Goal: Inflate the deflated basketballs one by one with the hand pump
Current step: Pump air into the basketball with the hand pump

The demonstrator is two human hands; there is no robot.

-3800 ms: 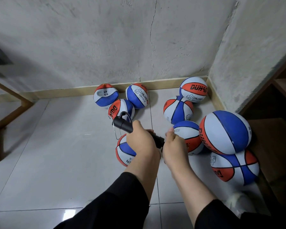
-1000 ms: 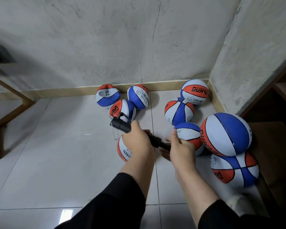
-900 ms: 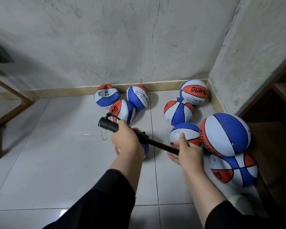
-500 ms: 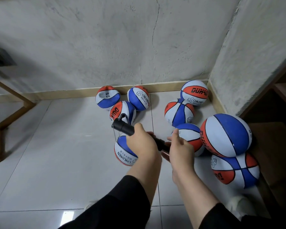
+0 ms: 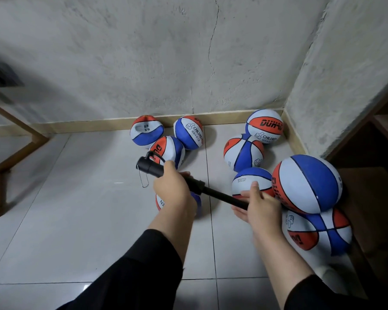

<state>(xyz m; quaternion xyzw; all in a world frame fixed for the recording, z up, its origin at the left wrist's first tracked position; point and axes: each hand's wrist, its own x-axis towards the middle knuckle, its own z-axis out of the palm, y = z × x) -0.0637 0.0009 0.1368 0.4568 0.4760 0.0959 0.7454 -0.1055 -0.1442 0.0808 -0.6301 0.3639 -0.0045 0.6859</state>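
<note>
The left hand (image 5: 174, 191) grips the hand pump (image 5: 157, 170) barrel to brace it. The right hand (image 5: 259, 208) curls around the handle end, rod extended for a stroke. The ball being filled (image 5: 160, 203) rests on the floor (image 5: 76, 220), mostly hidden beneath the left hand.

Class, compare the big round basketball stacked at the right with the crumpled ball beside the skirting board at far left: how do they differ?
The big round red, white and blue basketball looks full and smooth; the crumpled red, white and blue ball looks dented and slack. The big one rests on another ball; the crumpled one lies on the tiled floor. Both share the same three colours.
</note>
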